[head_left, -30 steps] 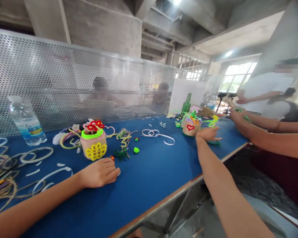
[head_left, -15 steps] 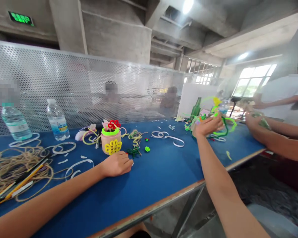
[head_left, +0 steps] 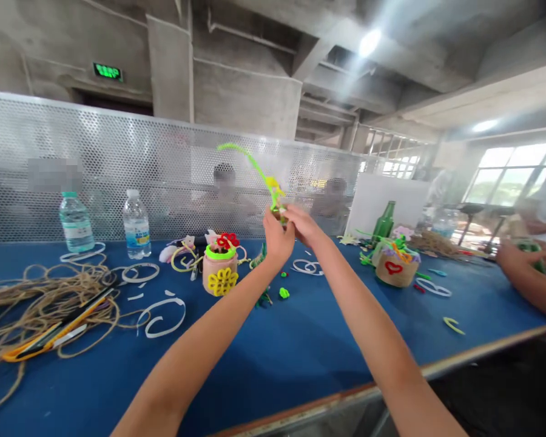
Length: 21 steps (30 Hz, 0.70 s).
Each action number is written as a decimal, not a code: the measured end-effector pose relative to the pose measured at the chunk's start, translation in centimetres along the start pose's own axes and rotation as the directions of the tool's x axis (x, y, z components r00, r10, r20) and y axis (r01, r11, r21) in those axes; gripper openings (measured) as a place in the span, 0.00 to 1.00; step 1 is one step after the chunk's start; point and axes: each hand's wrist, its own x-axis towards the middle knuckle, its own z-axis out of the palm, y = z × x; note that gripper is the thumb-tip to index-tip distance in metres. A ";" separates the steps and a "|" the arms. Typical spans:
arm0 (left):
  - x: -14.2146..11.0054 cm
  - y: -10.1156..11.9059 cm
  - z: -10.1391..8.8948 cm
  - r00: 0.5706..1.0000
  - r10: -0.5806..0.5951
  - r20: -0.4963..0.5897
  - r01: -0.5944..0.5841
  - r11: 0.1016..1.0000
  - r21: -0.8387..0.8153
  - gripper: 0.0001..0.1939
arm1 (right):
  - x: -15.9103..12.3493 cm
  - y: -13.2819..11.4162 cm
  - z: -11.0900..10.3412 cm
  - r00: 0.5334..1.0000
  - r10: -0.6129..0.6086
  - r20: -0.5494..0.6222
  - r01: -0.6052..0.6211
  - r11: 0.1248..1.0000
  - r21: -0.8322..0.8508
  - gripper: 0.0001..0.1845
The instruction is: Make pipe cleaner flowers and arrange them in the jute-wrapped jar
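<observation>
My left hand (head_left: 277, 238) and my right hand (head_left: 303, 223) are raised together above the blue table (head_left: 300, 358), pinching the base of a green pipe cleaner (head_left: 248, 165) with a yellow piece (head_left: 273, 189) on it. Its long end curves up and to the left. Below and left of my hands stands a pink jar (head_left: 219, 273) with a yellow knot and a red flower. A jute-wrapped jar with a red heart (head_left: 394, 270) stands to the right. Neither hand touches either jar.
A tangle of jute twine (head_left: 40, 309) and yellow-handled scissors (head_left: 59, 329) lie at the left, near several white paper strips. Two plastic bottles (head_left: 136, 226) and a green glass bottle (head_left: 384, 223) stand at the back. A co-worker's hand (head_left: 519, 258) works at the right, behind a perforated metal screen's line.
My left hand has risen from the table to join my right hand at the centre, both on the pipe cleaner. The view has turned left.
</observation>
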 end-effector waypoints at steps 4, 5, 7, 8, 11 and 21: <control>0.6 -1.0 1.3 0.978 -0.207 -0.036 0.209 0.976 0.054 0.12 | 1.1 -0.8 -2.6 0.980 0.178 0.088 -0.177 0.984 -0.019 0.10; 0.5 -1.4 1.3 0.974 -0.226 -0.011 0.226 0.971 0.081 0.08 | 1.1 -0.8 -3.5 0.969 0.218 0.116 -0.215 0.976 -0.038 0.10; 0.0 -2.4 1.1 0.968 -0.244 0.050 0.237 0.964 0.118 0.02 | 1.1 -0.6 -5.5 0.958 0.267 0.105 -0.264 0.963 -0.043 0.09; -0.2 -2.9 1.1 0.964 -0.257 0.073 0.246 0.959 0.139 0.04 | 1.0 -0.5 -6.6 0.960 0.275 0.060 -0.274 0.961 -0.027 0.08; -0.4 -4.1 1.1 0.941 -0.329 0.076 0.308 0.928 0.207 0.11 | 0.5 -0.4 -10.0 0.957 0.248 -0.149 -0.241 0.969 0.060 0.06; -0.2 -6.5 8.0 0.853 -0.493 0.172 0.476 0.870 0.131 0.11 | -2.5 -1.4 -16.5 0.916 0.096 -0.389 0.123 0.856 0.502 0.14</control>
